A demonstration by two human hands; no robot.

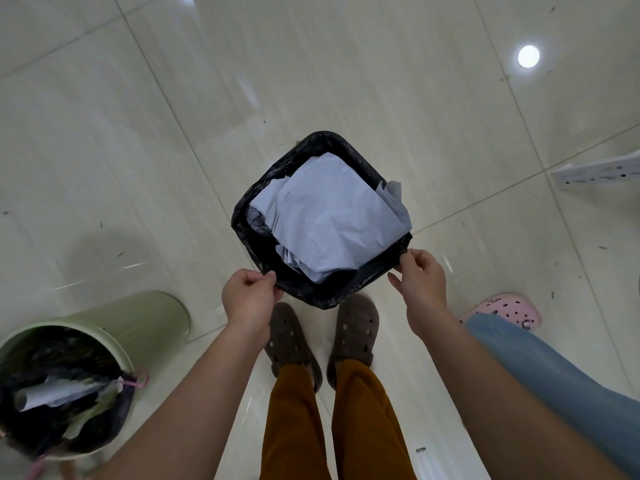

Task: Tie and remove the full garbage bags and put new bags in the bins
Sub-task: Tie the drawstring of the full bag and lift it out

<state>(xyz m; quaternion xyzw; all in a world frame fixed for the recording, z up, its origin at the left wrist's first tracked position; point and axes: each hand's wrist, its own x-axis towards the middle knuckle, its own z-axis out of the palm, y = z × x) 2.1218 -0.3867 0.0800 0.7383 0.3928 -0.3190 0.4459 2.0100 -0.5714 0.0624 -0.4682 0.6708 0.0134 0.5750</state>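
A square bin lined with a black garbage bag (258,188) stands on the floor just ahead of my feet. Crumpled white paper (329,216) fills it to the top. My left hand (247,296) pinches the bag's rim at the near left corner. My right hand (420,280) pinches the rim at the near right corner. A round green bin (145,317) stands at the lower left, lined with a dark bag (59,403) holding paper and scraps, with a pink drawstring at its edge.
Glossy cream floor tiles (311,81) spread all around. Another person's leg in blue jeans (554,375) and a pink clog (505,308) stand close on my right. A white power strip (599,174) lies at the right edge.
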